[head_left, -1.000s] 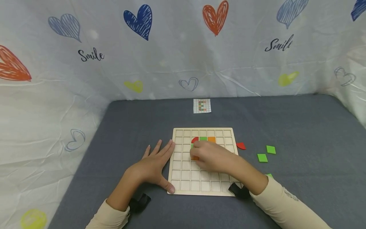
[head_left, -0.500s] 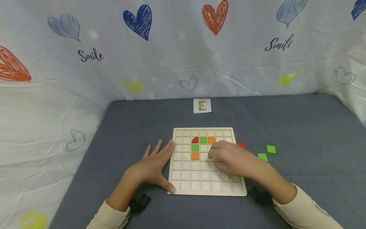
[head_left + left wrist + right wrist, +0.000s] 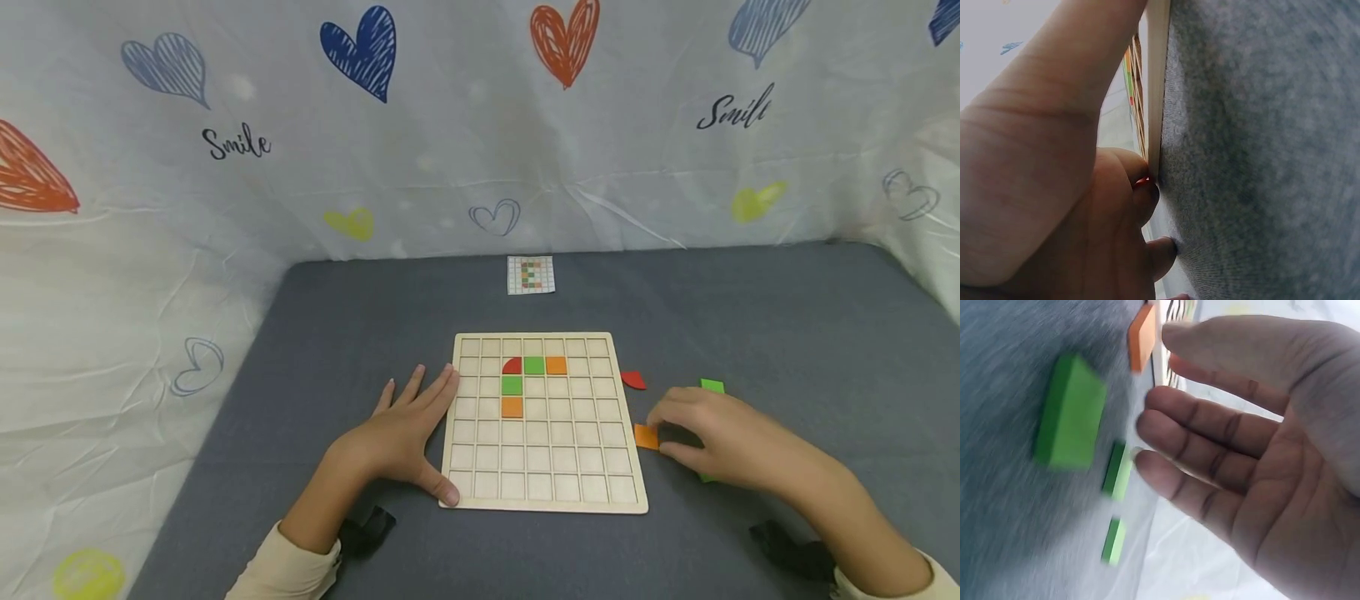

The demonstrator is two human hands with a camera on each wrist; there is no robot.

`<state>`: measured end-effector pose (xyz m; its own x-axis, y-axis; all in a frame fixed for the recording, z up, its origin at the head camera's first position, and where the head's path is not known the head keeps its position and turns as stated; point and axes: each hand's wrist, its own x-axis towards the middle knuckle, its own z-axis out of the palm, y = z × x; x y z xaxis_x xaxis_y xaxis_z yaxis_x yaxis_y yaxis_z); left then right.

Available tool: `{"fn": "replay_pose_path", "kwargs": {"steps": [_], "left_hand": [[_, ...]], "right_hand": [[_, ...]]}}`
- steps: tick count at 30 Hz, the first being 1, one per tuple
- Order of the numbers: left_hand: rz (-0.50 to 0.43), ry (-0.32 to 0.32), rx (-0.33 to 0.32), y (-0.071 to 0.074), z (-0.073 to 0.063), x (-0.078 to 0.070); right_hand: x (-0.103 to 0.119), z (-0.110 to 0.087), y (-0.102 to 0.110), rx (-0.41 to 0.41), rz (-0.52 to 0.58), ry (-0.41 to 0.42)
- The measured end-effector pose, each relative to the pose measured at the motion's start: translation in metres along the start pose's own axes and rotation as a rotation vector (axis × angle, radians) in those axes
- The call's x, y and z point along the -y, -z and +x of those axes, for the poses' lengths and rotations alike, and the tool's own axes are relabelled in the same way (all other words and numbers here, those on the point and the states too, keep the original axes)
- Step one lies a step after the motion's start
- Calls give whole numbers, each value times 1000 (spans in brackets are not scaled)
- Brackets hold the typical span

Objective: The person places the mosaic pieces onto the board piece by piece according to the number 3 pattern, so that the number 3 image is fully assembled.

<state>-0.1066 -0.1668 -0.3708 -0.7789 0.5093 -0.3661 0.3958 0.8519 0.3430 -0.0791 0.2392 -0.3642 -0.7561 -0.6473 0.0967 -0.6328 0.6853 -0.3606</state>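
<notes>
My left hand (image 3: 397, 433), fingers straight and spread, rests against the left edge of a pale wooden grid board (image 3: 510, 485). In the left wrist view the fingers (image 3: 1163, 256) touch the board's side. Beyond the board's right edge, my right hand (image 3: 727, 437) hovers over the cloth with loosely bent fingers, holding nothing. Close to its thumb and index tips lies an orange square tile (image 3: 646, 437), seen also in the right wrist view as an orange tile (image 3: 1142, 337) just past the thumb. On the board sit a red quarter-round tile (image 3: 512, 367), two green tiles (image 3: 512, 386) and two orange tiles (image 3: 512, 407).
Another red rounded tile (image 3: 633, 381) lies right of the board. Several green tiles (image 3: 1074, 419) are scattered under and around my right hand, partly hidden in the head view. A pattern card (image 3: 531, 276) lies behind the board. A printed curtain (image 3: 450, 150) hangs at the back.
My right hand has moved right, from over the board to the cloth beside the orange tile. Its leaving uncovers the green and orange tiles on the grid. My left hand stays put.
</notes>
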Motion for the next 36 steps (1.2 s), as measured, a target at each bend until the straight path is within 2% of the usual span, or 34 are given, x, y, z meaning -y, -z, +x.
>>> {"fn": "replay_pose_path", "kwargs": {"steps": [4,9,17,24,30,36], "left_hand": [[-1,4,1,0,0,0],[-3,6,1,0,0,-1],[-2,5,-2,0,1,0],[0,9,-2,0,1,0],[-3,8,3,0,1,0],[-4,7,0,0,0,0]], "right_hand": [[-6,-17,0,32,-13,-37],[-11,-31,-4,9,-41,-38],[-8,-37,-5,120,-43,-142],[-3,-39,-7,54,-50,-115],[1,-33,-8,39,-40,-89],[10,-23,-9,-40,-11,5]]}}
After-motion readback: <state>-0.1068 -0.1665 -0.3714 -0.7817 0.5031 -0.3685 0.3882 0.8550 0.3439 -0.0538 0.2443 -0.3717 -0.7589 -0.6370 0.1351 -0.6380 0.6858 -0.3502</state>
